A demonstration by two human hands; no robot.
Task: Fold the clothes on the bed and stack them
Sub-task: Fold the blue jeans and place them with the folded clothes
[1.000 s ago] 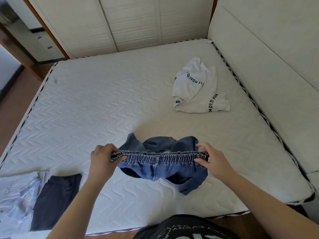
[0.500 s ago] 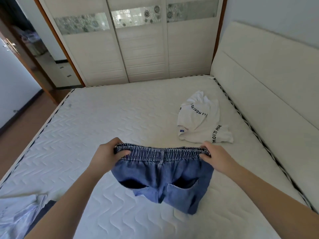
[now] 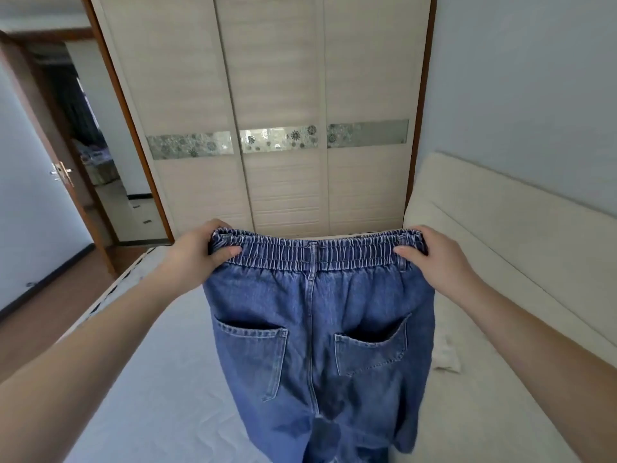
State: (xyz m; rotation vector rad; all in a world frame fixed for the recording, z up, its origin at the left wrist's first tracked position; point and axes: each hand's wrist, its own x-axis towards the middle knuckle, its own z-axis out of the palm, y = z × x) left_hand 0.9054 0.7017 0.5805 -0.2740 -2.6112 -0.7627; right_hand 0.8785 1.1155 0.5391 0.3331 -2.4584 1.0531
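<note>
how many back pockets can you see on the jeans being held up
2. One pocket sits left of the centre seam of the jeans, the other pocket right of it. Any front pockets would be hidden on the far side.

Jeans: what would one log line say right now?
jeans held up by waistband | left hand grips | right hand grips | over bed

No readable text

No word, label, brand or number can be read anywhere; the jeans [image 3: 314, 329] at centre frame show only plain stitching.
</note>
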